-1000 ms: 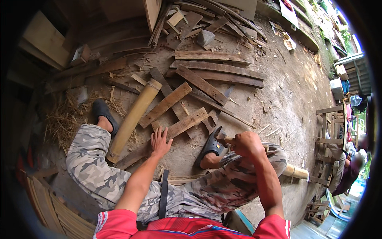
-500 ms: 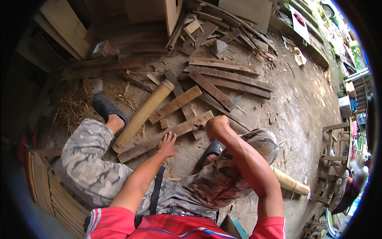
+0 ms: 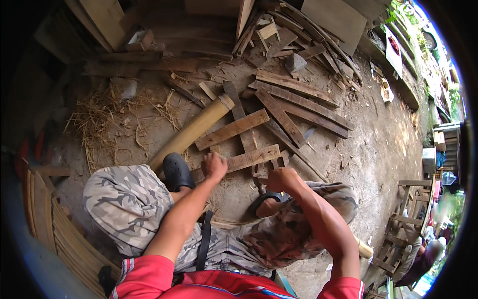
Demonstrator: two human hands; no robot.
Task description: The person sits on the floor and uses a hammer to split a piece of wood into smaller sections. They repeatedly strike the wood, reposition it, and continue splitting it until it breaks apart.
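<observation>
My left hand (image 3: 215, 167) is closed on the wooden plank (image 3: 254, 157), its fingers curled at the upper edge. The plank lies slantwise across other boards, its near left end hidden by my shoe (image 3: 177, 170). To the right my right hand (image 3: 282, 179) makes a fist on what looks like a hammer (image 3: 258, 174), with a brown, rusty head just left of the knuckles. A brown piece with a notched end (image 3: 280, 160) shows beyond that fist; what it is I cannot make out. A thick bamboo pole (image 3: 196, 128) lies left of the plank.
Several boards (image 3: 303, 102) lie spread beyond my hands. Farther back is a heap of scrap wood (image 3: 279, 37) with a grey stone block (image 3: 295, 63). Straw (image 3: 112, 124) covers ground at left. Wooden frames (image 3: 411, 204) stand at right, near another person (image 3: 423, 256).
My left hand went from lying flat beside the plank to gripping it. My left shoe came nearer, beside the plank's end. My right fist drew back toward me, and the view shifted.
</observation>
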